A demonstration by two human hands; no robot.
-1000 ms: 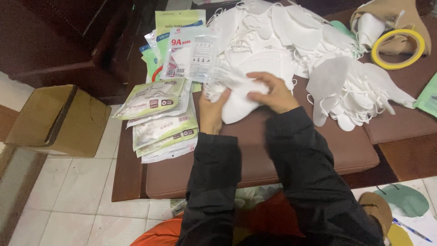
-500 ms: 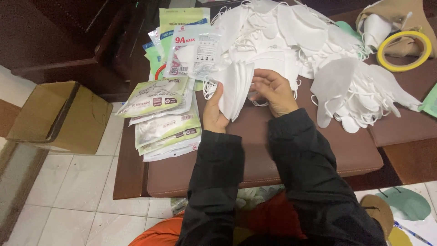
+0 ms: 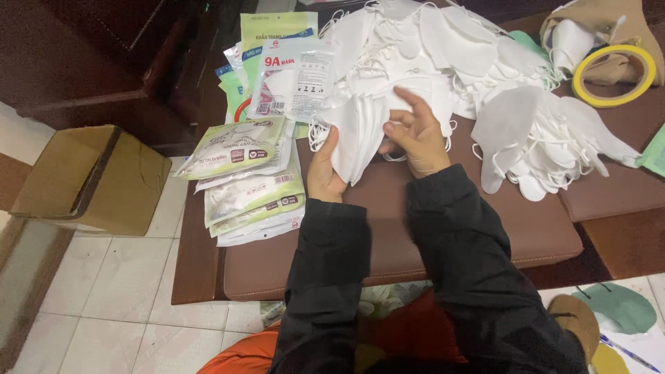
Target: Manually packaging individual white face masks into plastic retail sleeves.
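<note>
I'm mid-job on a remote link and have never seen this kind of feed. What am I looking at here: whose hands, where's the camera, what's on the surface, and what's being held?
There is no machine here: a person in dark sleeves works with two bare hands. The one picture comes from a camera worn on the person's head, looking down, so the arms enter from the bottom.

The left hand grips a small stack of folded white masks, held upright on edge. The right hand is beside the stack with its fingers spread open, holding nothing that I can see.

They work over a brown cushion. Behind the hands lies a big loose pile of white masks. To the left sit sealed mask packets, stacked. At the top right lies a yellow tape roll. A cardboard box stands on the tiled floor at the left.
</note>
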